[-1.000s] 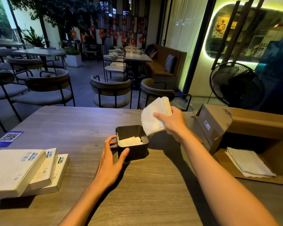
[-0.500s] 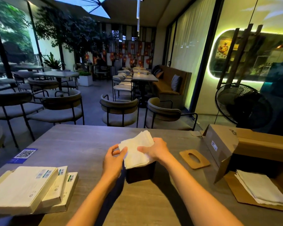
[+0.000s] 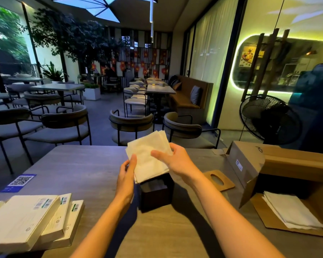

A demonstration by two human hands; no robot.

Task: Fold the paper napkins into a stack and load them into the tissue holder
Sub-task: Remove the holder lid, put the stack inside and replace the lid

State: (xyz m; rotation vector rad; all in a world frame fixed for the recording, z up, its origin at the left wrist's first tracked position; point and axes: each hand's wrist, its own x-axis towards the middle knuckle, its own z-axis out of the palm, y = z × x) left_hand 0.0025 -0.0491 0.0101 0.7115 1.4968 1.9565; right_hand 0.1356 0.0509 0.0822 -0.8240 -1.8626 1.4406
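Note:
A stack of white paper napkins (image 3: 147, 155) is held tilted in the air just above the dark square tissue holder (image 3: 157, 194) at the table's middle. My left hand (image 3: 126, 175) grips the stack's lower left edge. My right hand (image 3: 173, 161) holds its right side, fingers spread over the top sheet. The stack's bottom corner hangs over the holder's open top and hides most of its inside. The holder's wooden lid (image 3: 218, 180) with an oval slot lies flat on the table to the right.
An open cardboard box (image 3: 279, 164) lies on its side at the right with more white napkins (image 3: 290, 211) on its flap. Three flat white packets (image 3: 32, 218) are piled at the left front. A blue QR sticker (image 3: 19, 182) lies further left. Chairs stand beyond the far table edge.
My left hand left the holder and joined the right on the napkin stack. The stack came down from the right to just over the holder. The camera tilted upward.

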